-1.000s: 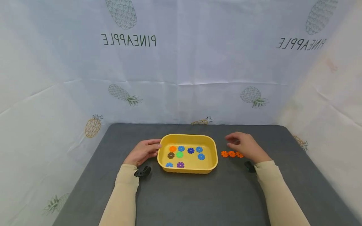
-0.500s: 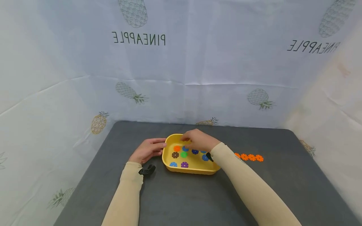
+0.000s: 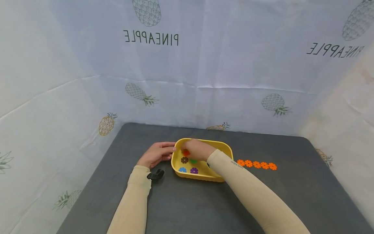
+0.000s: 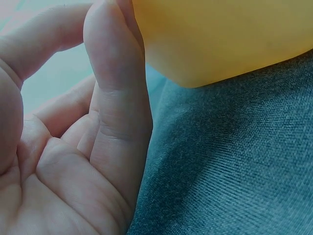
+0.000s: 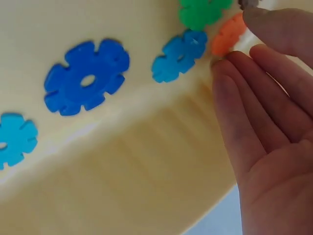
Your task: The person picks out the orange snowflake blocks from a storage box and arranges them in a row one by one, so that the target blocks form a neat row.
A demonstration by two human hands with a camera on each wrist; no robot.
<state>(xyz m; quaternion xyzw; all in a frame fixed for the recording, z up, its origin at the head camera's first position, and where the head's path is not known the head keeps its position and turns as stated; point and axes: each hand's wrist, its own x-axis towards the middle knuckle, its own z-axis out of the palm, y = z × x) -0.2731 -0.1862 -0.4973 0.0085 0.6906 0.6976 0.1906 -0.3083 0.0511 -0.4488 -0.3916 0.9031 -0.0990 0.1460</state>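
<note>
The yellow tray (image 3: 208,177) stands on the dark table with several flower-shaped discs in it. My left hand (image 3: 157,154) touches the tray's left side with its fingertips; in the left wrist view the fingers (image 4: 115,58) lie against the yellow wall. My right hand (image 3: 197,149) reaches into the tray, palm hiding part of its contents. In the right wrist view its thumb and fingers are spread about an orange disc (image 5: 228,34) on the tray floor. Near it lie a green disc (image 5: 201,13), a light blue disc (image 5: 179,57) and a dark blue disc (image 5: 88,77).
A row of several orange discs (image 3: 256,164) lies on the table right of the tray. A brown disc (image 3: 184,160), a blue disc (image 3: 182,170) and a purple disc (image 3: 194,170) sit in the tray's left part. Pineapple-printed cloth (image 3: 193,65) hangs behind the table.
My right hand has moved left from above the orange row into the tray, down to the orange disc. The left hand stays at the tray's side. The head view has shifted slightly.
</note>
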